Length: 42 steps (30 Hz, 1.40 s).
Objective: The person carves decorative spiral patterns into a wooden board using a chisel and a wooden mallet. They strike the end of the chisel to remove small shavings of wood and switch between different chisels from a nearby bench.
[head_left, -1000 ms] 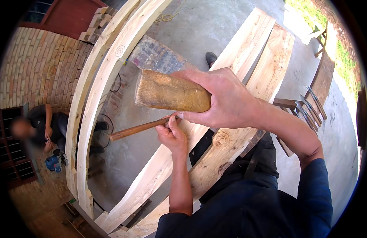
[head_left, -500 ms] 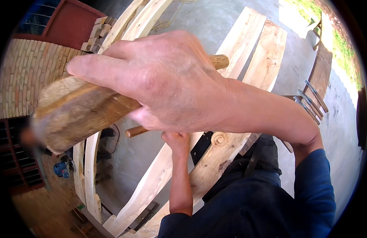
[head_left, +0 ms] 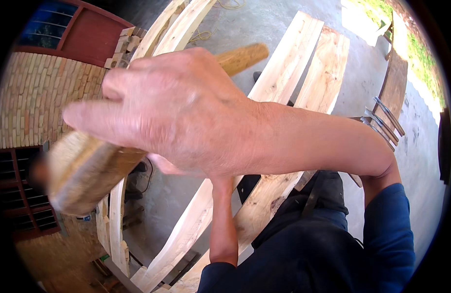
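Note:
My right hand (head_left: 181, 107) is closed around a wooden mallet. The mallet's thick, motion-blurred head (head_left: 91, 173) sticks out to the left, and its handle end (head_left: 245, 57) shows beyond my knuckles. Below it, my left wrist (head_left: 222, 185) rises from the lower edge, but the left hand itself is hidden behind my right hand. Two long pale timber beams run diagonally under my arms: the left beam (head_left: 179, 237) and the right beam (head_left: 264, 202) both carry drawn lines or knots.
Several chisel-like tools (head_left: 381, 122) stand by a dark plank bench (head_left: 395, 78) at the right. More curved timbers (head_left: 186, 29) lie at the far left, near a brick wall (head_left: 50, 97). A yellow cord (head_left: 202, 35) lies on the concrete floor (head_left: 255, 24).
My right hand and the mallet have shifted left and slightly down, and the handle has tilted. My left fist, a wooden stick end beside it and a coiled round shape on the beam are now covered.

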{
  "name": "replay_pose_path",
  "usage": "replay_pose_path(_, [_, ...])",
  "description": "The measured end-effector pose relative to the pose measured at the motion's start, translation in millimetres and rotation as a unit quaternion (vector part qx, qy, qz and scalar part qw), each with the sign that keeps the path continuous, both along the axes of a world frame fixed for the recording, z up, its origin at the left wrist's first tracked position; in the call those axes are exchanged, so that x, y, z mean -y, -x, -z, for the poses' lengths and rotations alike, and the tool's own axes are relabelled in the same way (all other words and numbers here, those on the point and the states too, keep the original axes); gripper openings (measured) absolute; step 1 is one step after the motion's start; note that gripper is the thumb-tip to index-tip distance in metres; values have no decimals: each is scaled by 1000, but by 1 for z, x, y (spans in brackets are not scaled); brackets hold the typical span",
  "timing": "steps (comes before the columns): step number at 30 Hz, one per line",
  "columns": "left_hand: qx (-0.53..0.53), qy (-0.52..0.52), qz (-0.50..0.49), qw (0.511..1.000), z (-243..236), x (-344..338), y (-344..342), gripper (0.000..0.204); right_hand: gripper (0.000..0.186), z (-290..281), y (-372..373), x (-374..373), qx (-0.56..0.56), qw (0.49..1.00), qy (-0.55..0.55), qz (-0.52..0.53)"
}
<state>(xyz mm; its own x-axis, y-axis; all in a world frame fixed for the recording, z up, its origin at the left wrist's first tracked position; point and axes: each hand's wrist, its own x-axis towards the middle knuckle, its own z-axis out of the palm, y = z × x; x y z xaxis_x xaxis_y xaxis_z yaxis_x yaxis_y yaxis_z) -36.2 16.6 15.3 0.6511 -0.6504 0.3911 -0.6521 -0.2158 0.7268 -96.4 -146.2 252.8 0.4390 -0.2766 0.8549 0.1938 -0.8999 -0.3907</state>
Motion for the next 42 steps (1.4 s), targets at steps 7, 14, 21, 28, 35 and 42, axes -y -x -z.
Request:
replay_pose_path(7, [-35, -116, 31, 992, 16, -11, -19, 59, 33, 17, 10, 3, -177, 974, 137, 40])
replay_pose_path(14, [-120, -80, 36, 989, 19, -18, -10, 63, 30, 11, 7, -10, -59, 997, -23, 37])
replay_pose_path(21, [62, -137, 49, 987, 8, -4, -40, 21, 43, 55, 31, 8, -158, 974, 102, 127])
replay_pose_path(28, [-209, 136, -46, 967, 17, 4, -15, 17, 72, 85, 87, 16, -188, 972, -93, 109])
replay_pose_path(35, [-221, 150, -63, 962, 30, -7, 5, 24, 75, 98, 92, 19, -216, 968, -95, 90])
replay_pose_path(42, [-211, 142, -59, 965, 31, -11, 8, 24, 74, 98, 82, 19, -199, 972, -94, 81])
